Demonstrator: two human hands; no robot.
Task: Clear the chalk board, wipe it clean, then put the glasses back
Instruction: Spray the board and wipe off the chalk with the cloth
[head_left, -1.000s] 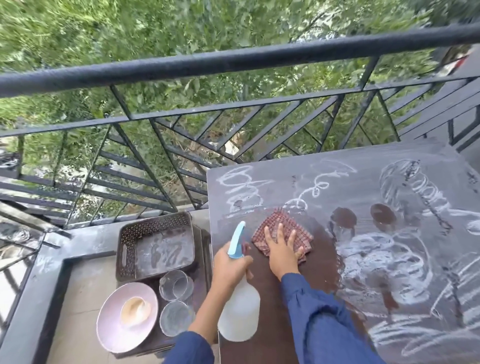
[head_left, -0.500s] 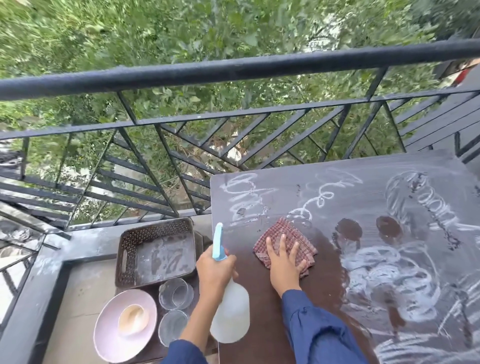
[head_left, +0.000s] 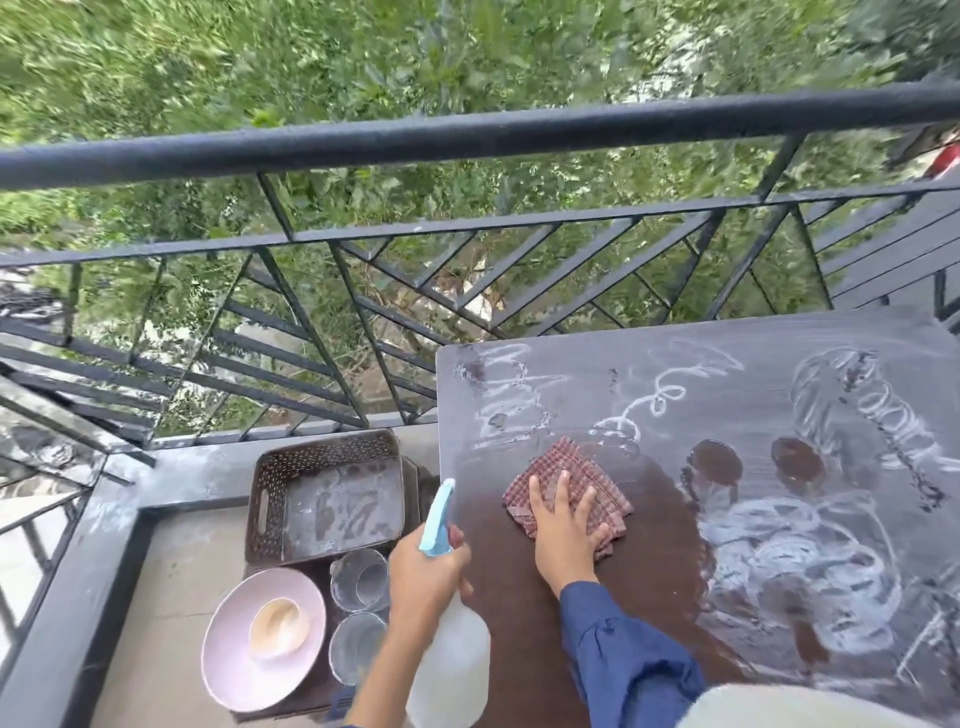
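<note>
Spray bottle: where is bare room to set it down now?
Bare: the wiped dark strip of chalk board between spray bottle and right sleeve, also the basket floor. Crowded: left of the board, where basket, plate and two glasses stand close together.

Matt dark chalk board (head_left: 727, 374), chalk-dusted; woven red checked cloth (head_left: 574, 470); smooth translucent plastic spray bottle (head_left: 452, 670); clear glass tumblers (head_left: 359, 574); rough-painted black metal railing (head_left: 467, 132).
</note>
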